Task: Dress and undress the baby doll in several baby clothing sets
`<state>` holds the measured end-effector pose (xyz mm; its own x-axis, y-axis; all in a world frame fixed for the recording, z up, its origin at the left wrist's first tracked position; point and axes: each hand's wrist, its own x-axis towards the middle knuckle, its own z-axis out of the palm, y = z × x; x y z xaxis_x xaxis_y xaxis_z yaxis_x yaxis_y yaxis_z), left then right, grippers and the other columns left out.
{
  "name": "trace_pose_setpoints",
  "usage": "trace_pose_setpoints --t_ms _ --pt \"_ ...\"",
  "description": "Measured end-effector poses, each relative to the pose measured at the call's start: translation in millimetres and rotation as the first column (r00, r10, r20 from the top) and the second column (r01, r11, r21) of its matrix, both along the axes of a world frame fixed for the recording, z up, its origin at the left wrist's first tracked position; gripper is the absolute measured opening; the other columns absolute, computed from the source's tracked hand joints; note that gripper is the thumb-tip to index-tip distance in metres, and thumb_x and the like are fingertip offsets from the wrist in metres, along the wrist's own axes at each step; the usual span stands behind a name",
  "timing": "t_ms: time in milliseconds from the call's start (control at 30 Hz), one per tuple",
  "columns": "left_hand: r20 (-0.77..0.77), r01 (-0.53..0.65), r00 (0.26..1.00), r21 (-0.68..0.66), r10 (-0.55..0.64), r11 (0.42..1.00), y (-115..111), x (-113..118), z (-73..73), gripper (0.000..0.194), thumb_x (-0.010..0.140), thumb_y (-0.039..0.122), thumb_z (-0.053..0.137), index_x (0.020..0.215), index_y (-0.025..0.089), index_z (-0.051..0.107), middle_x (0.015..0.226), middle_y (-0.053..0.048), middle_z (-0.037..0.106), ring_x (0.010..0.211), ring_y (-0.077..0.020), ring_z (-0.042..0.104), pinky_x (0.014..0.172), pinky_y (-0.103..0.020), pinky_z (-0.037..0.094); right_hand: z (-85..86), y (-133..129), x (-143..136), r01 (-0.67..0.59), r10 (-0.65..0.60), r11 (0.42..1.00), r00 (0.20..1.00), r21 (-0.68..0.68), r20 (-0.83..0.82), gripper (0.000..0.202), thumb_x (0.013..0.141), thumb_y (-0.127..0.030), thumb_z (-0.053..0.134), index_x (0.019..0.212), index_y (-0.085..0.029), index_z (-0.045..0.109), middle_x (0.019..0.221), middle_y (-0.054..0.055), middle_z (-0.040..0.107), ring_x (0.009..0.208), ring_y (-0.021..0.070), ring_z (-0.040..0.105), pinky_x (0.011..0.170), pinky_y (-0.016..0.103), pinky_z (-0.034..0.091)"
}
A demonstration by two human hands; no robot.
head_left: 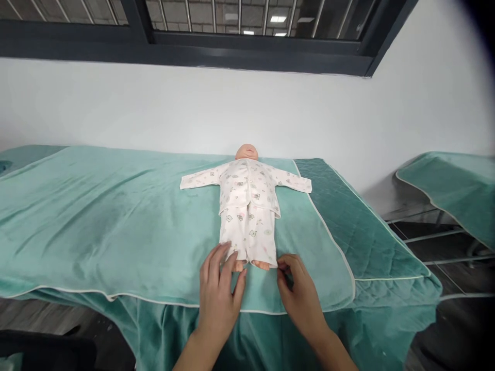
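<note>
A baby doll (246, 151) lies on its back on a green cover, its head toward the wall. It wears a white long-sleeved baby top (247, 180) with small printed pictures, sleeves stretched out sideways. Matching baby trousers (261, 234) cover its legs, and the feet (261, 265) just show below the cuffs. My left hand (219, 281) is spread, its fingertips at the cuff on the left, with the thumb apart. At the outer corner of the other cuff, the bent fingers and thumb of my right hand (296, 281) pinch the fabric edge.
The light green cover (116, 221) with white piping lies over a darker quilted bed cover (359, 226). Behind stands a white wall (154, 108) under a dark-framed, barred window (247, 49). At the right is another green-covered surface (456, 185) on a metal frame.
</note>
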<state>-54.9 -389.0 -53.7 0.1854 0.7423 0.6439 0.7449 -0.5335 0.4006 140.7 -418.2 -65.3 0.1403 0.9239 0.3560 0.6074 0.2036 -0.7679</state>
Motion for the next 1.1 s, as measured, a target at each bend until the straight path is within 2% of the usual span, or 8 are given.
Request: trace_pose_setpoints --t_ms 200,333,533,767,867,967,1033,1100 --pt "0.054 -0.113 0.992 -0.073 0.117 0.991 -3.8 -10.6 -16.2 0.044 0.089 0.027 0.062 0.131 0.024 0.051 0.125 -0.013 0.054 0.116 -0.0282 0.054 0.098 -0.049 0.047 -9.2 1.5 0.5 0.033 -0.035 0.999 0.997 0.034 0.062 0.018 0.092 -0.016 0.048 0.109 -0.023 0.054 0.101 0.006 0.058 0.091 0.0203 0.057 0.078 0.034 0.049" --pt "0.051 -0.068 0.996 -0.058 0.071 0.996 -0.3 -10.7 -20.0 0.036 0.089 0.024 0.062 0.125 0.024 0.055 0.118 -0.01 0.057 0.109 -0.0257 0.055 0.096 -0.047 0.047 -13.5 2.4 -0.4 0.056 -0.059 0.998 0.996 0.042 0.065 0.017 0.094 -0.018 0.048 0.108 -0.023 0.055 0.099 0.005 0.059 0.09 0.0201 0.057 0.077 0.034 0.048" --pt "0.099 -0.02 0.995 0.025 0.017 0.999 3.8 -1.8 -15.1 0.032 0.087 0.016 0.064 0.116 0.022 0.055 0.107 -0.007 0.06 0.105 -0.0227 0.056 0.106 -0.051 0.04 -12.7 3.2 0.1 0.079 -0.08 0.997 0.995 0.027 0.056 0.016 0.095 -0.02 0.048 0.108 -0.022 0.056 0.099 0.005 0.06 0.089 0.0197 0.057 0.077 0.034 0.048" --pt "0.127 -0.005 0.992 0.008 0.004 1.0 -0.1 -5.5 -22.8 0.033 0.087 0.015 0.064 0.118 0.022 0.056 0.11 -0.008 0.057 0.106 -0.0232 0.055 0.09 -0.041 0.048 -15.0 4.0 -0.3 0.074 -0.074 0.997 0.996 0.004 0.042 0.017 0.096 -0.024 0.047 0.109 -0.023 0.057 0.102 0.006 0.061 0.091 0.0202 0.058 0.078 0.034 0.047" --pt "0.157 0.044 0.987 -0.027 -0.04 0.999 -3.9 -16.5 -27.1 0.033 0.089 0.018 0.062 0.12 0.022 0.055 0.114 -0.009 0.057 0.11 -0.023 0.053 0.095 -0.041 0.046 -14.3 2.9 0.2 0.103 -0.107 0.992 0.992 -0.066 -0.06 0.016 0.097 -0.031 0.048 0.107 -0.023 0.058 0.1 0.005 0.062 0.089 0.0196 0.059 0.078 0.034 0.047" --pt "0.247 0.051 0.968 -0.064 -0.034 0.997 0.0 -30.2 -26.3 0.03 0.093 0.019 0.055 0.122 0.023 0.055 0.118 -0.009 0.056 0.114 -0.0215 0.053 0.097 -0.038 0.046 -8.7 6.3 7.0 0.134 -0.173 0.977 0.951 -0.165 -0.257 0.022 0.095 -0.04 0.052 0.107 -0.023 0.058 0.101 0.005 0.064 0.089 0.02 0.06 0.078 0.034 0.049" --pt "0.344 0.026 0.939 -0.115 0.016 0.993 11.4 -37.4 -20.9 0.026 0.094 0.023 0.052 0.12 0.023 0.056 0.12 -0.008 0.057 0.116 -0.021 0.053 0.101 -0.038 0.044 -1.6 16.6 16.8 0.129 -0.205 0.969 0.898 -0.211 -0.389 0.029 0.092 -0.046 0.055 0.108 -0.022 0.058 0.103 0.006 0.065 0.091 0.0216 0.062 0.074 0.034 0.052" --pt "0.466 0.017 0.881 -0.205 0.082 0.979 30.9 -40.1 -11.7 0.024 0.095 0.031 0.051 0.117 0.023 0.058 0.123 -0.007 0.058 0.119 -0.0211 0.053 0.104 -0.038 0.042 7.2 37.2 30.2 0.122 -0.216 0.965 0.874 -0.234 -0.436 0.035 0.089 -0.051 0.057 0.107 -0.022 0.058 0.101 0.006 0.065 0.089 0.0226 0.063 0.07 0.033 0.052"
